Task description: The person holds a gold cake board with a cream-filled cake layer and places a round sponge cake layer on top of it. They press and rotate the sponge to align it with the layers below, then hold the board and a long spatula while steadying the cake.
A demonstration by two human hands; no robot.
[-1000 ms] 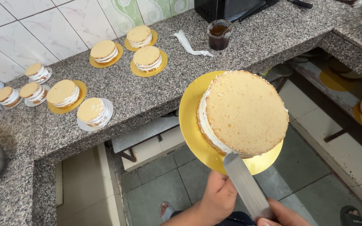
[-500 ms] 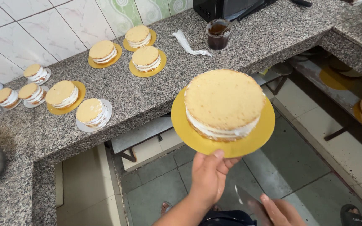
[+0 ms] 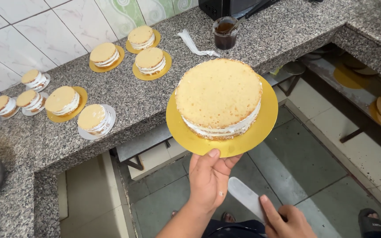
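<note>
Cake: a layered sponge with white filling showing at the side is being carried on a gold board, above the floor, just off the counter edge.
Left hand: the board's near rim is being pinched, thumb on top, fingers curled beneath.
Right hand: a flat metal spatula is being gripped by closed fingers, blade held low, apart from the cake.
Done: layers are stacked and filled.
Left: top and sides are bare, no coating is being applied yet.
Small cakes: several filled ones are sitting on the counter, equally uncoated.
</note>
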